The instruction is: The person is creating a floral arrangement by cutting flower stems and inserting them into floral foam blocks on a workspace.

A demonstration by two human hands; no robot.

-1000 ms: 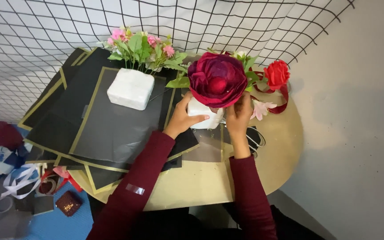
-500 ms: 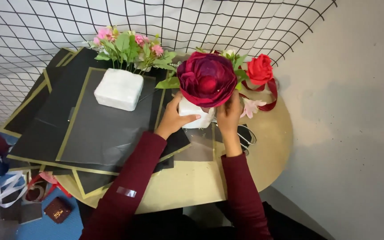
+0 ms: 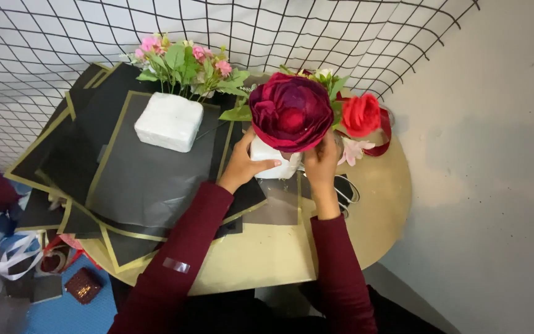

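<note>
A big dark red artificial flower [image 3: 290,111] stands in a white foam block [image 3: 271,166] on a round wooden table [image 3: 375,210]. My left hand [image 3: 245,164] grips the block's left side and my right hand [image 3: 321,162] cups its right side, just under the bloom. The flower hides most of the block and the stem. Both sleeves are dark red. A clear plastic sheet [image 3: 279,207] lies under the block.
A second white foam block [image 3: 168,121] sits on black gold-edged wrapping sheets [image 3: 137,179] at left, behind it pink flowers with green leaves [image 3: 183,62]. A red rose [image 3: 361,114] and red ribbon lie right. A black wire grid [image 3: 279,31] stands behind. Ribbons and small boxes [image 3: 84,284] lie on the floor.
My view has shifted slightly. My hands stay on the foam block under the big flower and have closed in a little tighter around it.
</note>
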